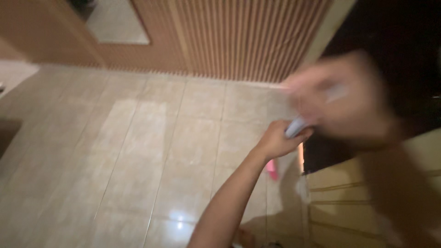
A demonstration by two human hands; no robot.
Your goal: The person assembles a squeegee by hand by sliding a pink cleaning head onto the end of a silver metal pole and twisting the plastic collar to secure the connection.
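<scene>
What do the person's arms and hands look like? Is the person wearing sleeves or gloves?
Both are bare. The left hand has no glove, and no sleeve shows on its slim forearm. The right hand is a big blur near the camera, also with no glove or sleeve; rings or a watch cannot be told.

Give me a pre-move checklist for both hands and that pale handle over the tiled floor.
1. Left hand closed round the pale bluish-white handle: ok.
2. Right hand sharp enough to judge its grip: cannot tell, blurred.
3. Pink piece below the left hand, attached to the handle: cannot tell.
4. Beige tiled floor lit and visible: ok.
5. Ribbed wooden wall panel apart from both hands: ok.
</scene>
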